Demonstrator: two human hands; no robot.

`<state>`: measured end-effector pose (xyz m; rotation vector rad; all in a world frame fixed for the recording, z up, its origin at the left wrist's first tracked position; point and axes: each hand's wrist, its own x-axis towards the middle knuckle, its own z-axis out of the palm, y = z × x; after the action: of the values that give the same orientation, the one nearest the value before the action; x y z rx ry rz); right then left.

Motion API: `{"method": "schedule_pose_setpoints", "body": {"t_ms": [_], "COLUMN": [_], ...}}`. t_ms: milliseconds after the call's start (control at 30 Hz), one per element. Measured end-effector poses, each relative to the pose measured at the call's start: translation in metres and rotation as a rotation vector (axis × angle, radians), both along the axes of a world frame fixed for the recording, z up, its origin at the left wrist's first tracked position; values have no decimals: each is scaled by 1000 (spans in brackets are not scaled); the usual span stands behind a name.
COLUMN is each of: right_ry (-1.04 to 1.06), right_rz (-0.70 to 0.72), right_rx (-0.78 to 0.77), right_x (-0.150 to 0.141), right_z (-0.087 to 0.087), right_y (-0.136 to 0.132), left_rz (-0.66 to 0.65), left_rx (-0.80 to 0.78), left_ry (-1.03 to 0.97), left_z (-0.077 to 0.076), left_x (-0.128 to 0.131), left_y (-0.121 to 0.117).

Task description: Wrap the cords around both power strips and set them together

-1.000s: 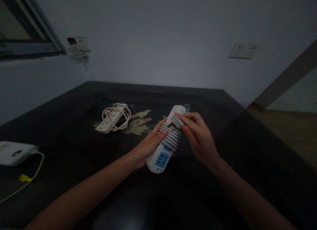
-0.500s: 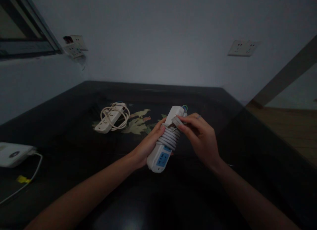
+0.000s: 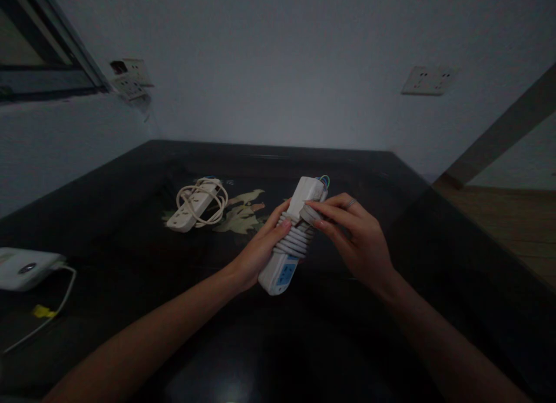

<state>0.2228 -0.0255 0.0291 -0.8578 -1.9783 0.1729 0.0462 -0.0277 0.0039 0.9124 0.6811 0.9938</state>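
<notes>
A white power strip (image 3: 304,190) with blue socket faces is tilted above the dark table. Several turns of its grey-white cord (image 3: 292,241) wrap around its middle. My left hand (image 3: 263,246) is closed around the strip from the left, thumb on the wound cord. My right hand (image 3: 358,235) pinches a pale plug (image 3: 309,213) at the cord's end, against the strip's upper part. Coloured wire ends (image 3: 324,179) stick out at the strip's far end.
A second power strip (image 3: 186,215) with a cream cord looped over it lies to the left on the dark table (image 3: 260,345). A white device (image 3: 30,270) with a cable and yellow tag sits at the left edge. Wall sockets (image 3: 428,80) are behind.
The held power strip has turned and shifted slightly up. My right hand still pinches the plug, which now lies flatter against the strip.
</notes>
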Motion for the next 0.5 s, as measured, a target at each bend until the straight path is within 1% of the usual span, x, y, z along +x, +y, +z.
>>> {"method": "schedule_pose_setpoints", "body": {"t_ms": [267,433,500], "right_ry": [-40,-65,-81], "right_rz": [31,52,34], "right_rx": [21,64,83], "right_x": [2,1,-2], "right_z": [2,0,0], "right_y": [-2,-3,-4], "left_rz": [15,-27,-28], "left_rx": [25,9,12], "left_ry": [-19,-60,-87], "left_z": [-5,-6,-6], "left_x": [1,1,1], "left_y": [3,4,4]}}
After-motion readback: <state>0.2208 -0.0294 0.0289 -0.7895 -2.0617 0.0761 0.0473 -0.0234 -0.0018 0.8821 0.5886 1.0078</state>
